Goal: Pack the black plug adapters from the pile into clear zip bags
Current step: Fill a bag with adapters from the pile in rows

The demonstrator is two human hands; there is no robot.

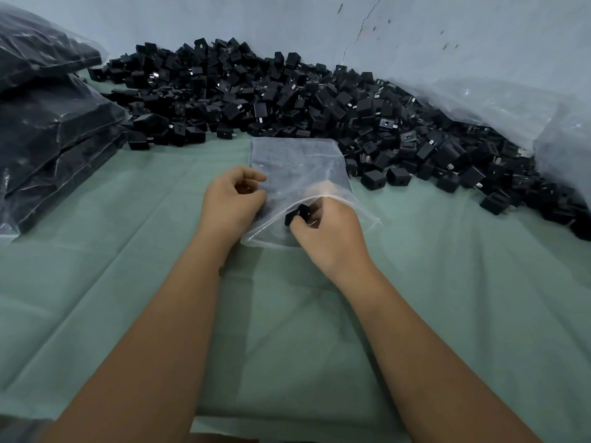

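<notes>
A clear zip bag (295, 167) lies flat on the green cloth in front of me, its open mouth toward me. My left hand (232, 199) pinches the bag's left edge near the mouth. My right hand (326, 231) grips a black plug adapter (295, 215) at the bag's opening, with some fingers inside the bag and visible through the plastic. A large pile of black plug adapters (287, 97) spreads along the wall behind the bag and runs down to the right.
Packed clear bags full of black adapters (48, 139) are stacked at the left. A big crumpled clear plastic sack (511, 103) lies at the right beside the pile. Green cloth (128, 235) covers the table; a pale wall stands behind.
</notes>
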